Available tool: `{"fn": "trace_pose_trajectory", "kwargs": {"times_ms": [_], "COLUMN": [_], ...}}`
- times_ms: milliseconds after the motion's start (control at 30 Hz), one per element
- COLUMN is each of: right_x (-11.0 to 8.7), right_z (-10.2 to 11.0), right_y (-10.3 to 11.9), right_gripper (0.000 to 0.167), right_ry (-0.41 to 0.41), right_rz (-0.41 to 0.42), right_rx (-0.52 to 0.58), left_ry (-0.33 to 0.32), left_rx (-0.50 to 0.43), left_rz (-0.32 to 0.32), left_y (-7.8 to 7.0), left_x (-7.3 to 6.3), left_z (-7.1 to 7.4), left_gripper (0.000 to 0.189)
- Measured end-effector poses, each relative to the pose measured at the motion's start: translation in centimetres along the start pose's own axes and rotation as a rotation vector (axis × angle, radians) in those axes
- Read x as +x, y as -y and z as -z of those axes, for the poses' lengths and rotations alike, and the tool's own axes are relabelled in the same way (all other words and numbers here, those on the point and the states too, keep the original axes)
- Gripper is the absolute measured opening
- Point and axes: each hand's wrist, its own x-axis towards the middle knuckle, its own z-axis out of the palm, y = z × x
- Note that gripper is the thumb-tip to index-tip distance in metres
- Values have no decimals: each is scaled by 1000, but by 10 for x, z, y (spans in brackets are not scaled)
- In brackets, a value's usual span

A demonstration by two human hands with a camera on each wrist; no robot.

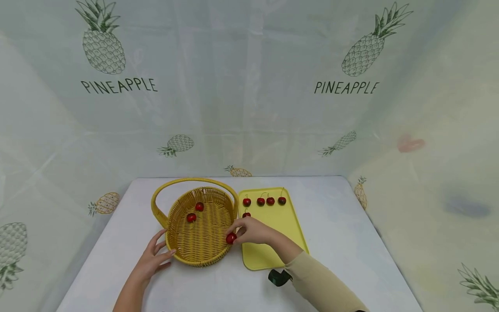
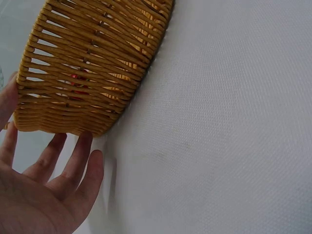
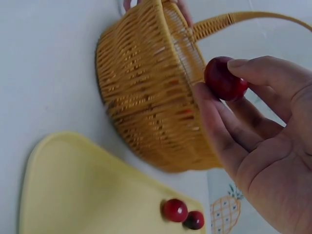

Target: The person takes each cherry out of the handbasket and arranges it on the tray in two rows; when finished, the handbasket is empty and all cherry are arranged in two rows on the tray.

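Observation:
My right hand [image 1: 254, 230] pinches a dark red cherry [image 3: 225, 79] between thumb and fingers, at the right rim of the yellow wicker basket [image 1: 170, 236]. My left hand [image 1: 150, 260] holds the basket's near-left rim, with fingers [image 2: 78, 163] against the woven outer wall. Inside the basket lie two cherries, one [image 1: 199, 206] toward the back and another [image 1: 191, 217] left of it. Several stemmed cherries, among them one [image 1: 282, 200] at the right end, form a row along the back of the yellow tray [image 1: 263, 258]. Just below that row, my right hand partly hides another cherry [image 1: 246, 215].
The basket's tall handle [image 1: 191, 179] arches over its back side. Tray and basket stand close together on a white table [image 1: 343, 242]. A pineapple-printed sheet [image 1: 249, 108] hangs behind. By the right sleeve is a small dark green object [image 1: 277, 278].

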Motion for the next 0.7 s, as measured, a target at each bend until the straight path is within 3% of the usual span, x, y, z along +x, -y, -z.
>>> {"fn": "trace_pose_trajectory", "kwargs": {"times_ms": [400, 700], "right_x": [-18, -22], "right_z": [17, 33], "right_y": [-33, -54], "right_gripper": [30, 26], "right_ry": [-86, -222], "right_rz": [21, -14], "right_rx": [100, 166], "left_ry": [-4, -5], "left_rx": [9, 3], "left_rz": [-14, -27], "left_y": [3, 3], "left_x": [1, 2], "left_z": [1, 0], "left_gripper": [88, 87]}}
